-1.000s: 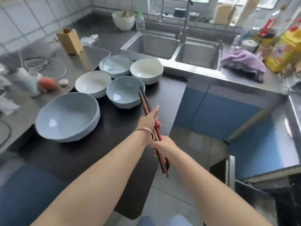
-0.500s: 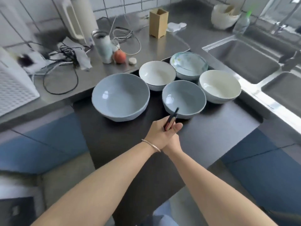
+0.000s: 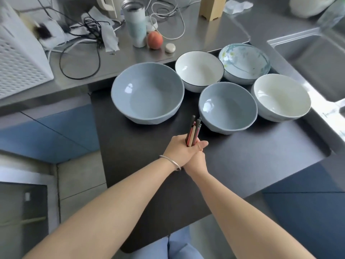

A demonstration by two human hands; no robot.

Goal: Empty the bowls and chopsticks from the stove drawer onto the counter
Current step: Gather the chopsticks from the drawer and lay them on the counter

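Several bowls stand on the black stove top (image 3: 252,156): a large blue bowl (image 3: 147,94), a white bowl with a dark rim (image 3: 199,70), a flower-patterned bowl (image 3: 244,61), a smaller blue bowl (image 3: 227,107) and a cream bowl (image 3: 281,97). A bundle of dark and red chopsticks (image 3: 194,129) stands nearly upright in front of the two blue bowls. My left hand (image 3: 179,148), with a bangle on the wrist, grips the bundle from above. My right hand (image 3: 196,161) sits right beneath it, also wrapped around the bundle, whose lower ends are hidden.
The steel counter (image 3: 214,36) behind holds a tumbler (image 3: 135,25), a peach (image 3: 155,40), a small white pebble-like thing (image 3: 170,47), tangled cables (image 3: 89,34), a white perforated box (image 3: 16,60) and a wooden holder (image 3: 211,7). A sink (image 3: 321,62) lies at the right.
The view swung left from the sink side to the stove top. The chopsticks went from slanted to nearly upright, and both hands closed together low on the bundle.
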